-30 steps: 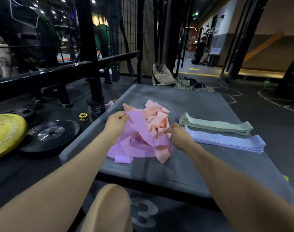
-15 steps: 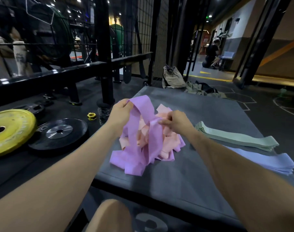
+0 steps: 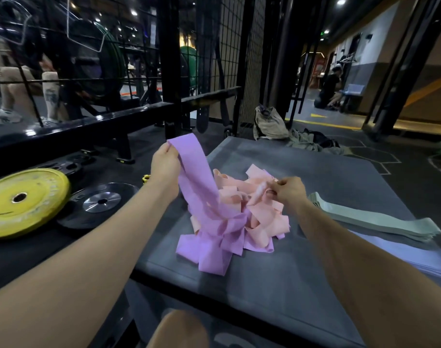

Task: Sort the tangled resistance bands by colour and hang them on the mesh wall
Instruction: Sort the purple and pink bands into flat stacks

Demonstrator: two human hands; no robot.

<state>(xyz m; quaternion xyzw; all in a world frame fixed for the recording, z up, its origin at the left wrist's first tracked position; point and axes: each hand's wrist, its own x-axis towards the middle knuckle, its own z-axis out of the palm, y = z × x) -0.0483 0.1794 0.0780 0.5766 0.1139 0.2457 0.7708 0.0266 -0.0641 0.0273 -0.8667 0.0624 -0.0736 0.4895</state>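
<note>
A tangle of purple and pink resistance bands lies on the grey padded platform (image 3: 277,277). My left hand (image 3: 165,164) grips one end of a purple band (image 3: 197,182) and holds it up above the pile, its lower end still caught in the tangle. My right hand (image 3: 288,190) pinches a pink band (image 3: 261,193) at the top of the pink heap (image 3: 262,222). A flat stack of green bands (image 3: 370,219) lies to the right, and a stack of pale blue bands (image 3: 420,257) sits nearer me. The black mesh wall (image 3: 229,59) stands beyond the platform.
A yellow weight plate (image 3: 21,202) and a black plate (image 3: 99,204) lie on the floor at the left. A black rack beam (image 3: 89,126) runs behind them. A beige bag (image 3: 269,124) and clothes sit past the platform's far edge. A person kneels in the far right background.
My left hand has lifted the purple band higher and stretched it out of the pile. My right hand has shifted right onto a pink band. The camera has moved closer.
</note>
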